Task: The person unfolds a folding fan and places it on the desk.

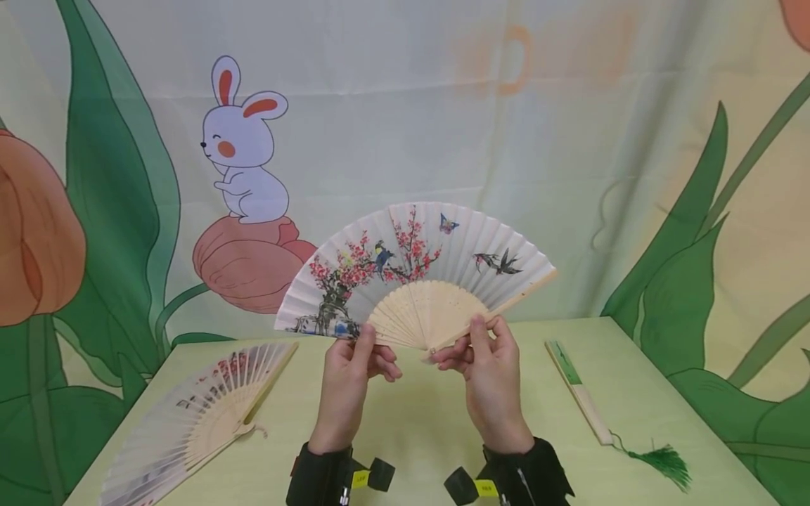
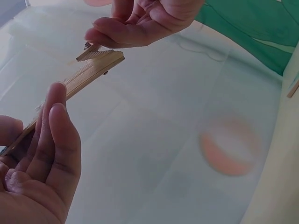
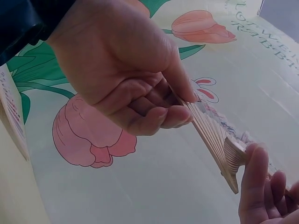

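Note:
A folding fan [image 1: 427, 274], spread wide, is held upright above the table between both hands. Its white leaf carries red blossoms, birds and a butterfly; the ribs are pale wood. My left hand [image 1: 348, 390] pinches the fan's left edge between thumb and fingers. On the other side, my right hand [image 1: 496, 386] grips the right guard stick near the pivot, thumb in front. In the left wrist view the ribs [image 2: 93, 70] appear edge-on, with the left fingers [image 2: 60, 121] along them. The right wrist view shows the right hand [image 3: 126, 70] pinching the ribs [image 3: 210, 135].
A second spread fan [image 1: 215, 422] lies on the table at the left. At the right lies a folded fan [image 1: 579, 393] with a green tassel [image 1: 664, 464]. Behind the pale green table [image 1: 411, 450] hangs a printed cloth [image 1: 392, 91] with a rabbit and tulips.

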`<state>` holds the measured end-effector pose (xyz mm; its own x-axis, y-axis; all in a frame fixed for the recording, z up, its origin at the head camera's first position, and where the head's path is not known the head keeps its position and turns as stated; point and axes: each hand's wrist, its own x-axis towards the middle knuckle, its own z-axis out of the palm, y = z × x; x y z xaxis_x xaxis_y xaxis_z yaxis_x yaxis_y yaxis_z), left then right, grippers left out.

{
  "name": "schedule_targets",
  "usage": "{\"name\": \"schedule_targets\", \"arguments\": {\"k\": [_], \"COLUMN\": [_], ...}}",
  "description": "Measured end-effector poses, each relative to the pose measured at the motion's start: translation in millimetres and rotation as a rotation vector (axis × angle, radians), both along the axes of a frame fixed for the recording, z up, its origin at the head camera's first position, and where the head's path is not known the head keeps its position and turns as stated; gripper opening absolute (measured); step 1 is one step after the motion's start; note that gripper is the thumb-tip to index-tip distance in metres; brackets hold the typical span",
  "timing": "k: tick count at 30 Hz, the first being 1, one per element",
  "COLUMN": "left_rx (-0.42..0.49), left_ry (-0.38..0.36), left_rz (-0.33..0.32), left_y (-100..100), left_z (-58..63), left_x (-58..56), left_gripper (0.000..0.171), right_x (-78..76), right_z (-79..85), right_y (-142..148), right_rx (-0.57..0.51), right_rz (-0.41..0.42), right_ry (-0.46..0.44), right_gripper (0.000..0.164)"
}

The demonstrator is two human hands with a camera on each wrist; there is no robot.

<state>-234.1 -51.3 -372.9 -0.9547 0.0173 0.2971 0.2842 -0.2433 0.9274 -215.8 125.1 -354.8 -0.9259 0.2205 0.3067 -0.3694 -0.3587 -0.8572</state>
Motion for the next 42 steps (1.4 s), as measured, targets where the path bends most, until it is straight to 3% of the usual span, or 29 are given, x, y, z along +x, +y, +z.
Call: {"name": "schedule_targets", "arguments": {"k": [24, 36, 42], "left_rx": [0.032, 0.011, 0.002], "left_ry": [0.022, 0.012, 0.004], "left_rz": [-0.019, -0.049, -0.035], "left_y": [-0.1, 3.9, -0.7], "left_z": [-1.7, -0.9, -3.0], "left_x": [-1.0, 0.5, -0.1], "left_gripper": [0.040, 0.047, 0.056], "right_x": [-1.0, -1.7, -3.5], "right_z": [0.6, 2.7, 1.7], "right_y": [1.1, 4.4, 7.5], "right_rx": [-0.088, -0.172, -0.208], "right_rz": [-0.069, -0.131, -0.089], "right_ry": [0.044, 0.032, -0.009], "right_gripper": [0.027, 0.024, 0.023]}}
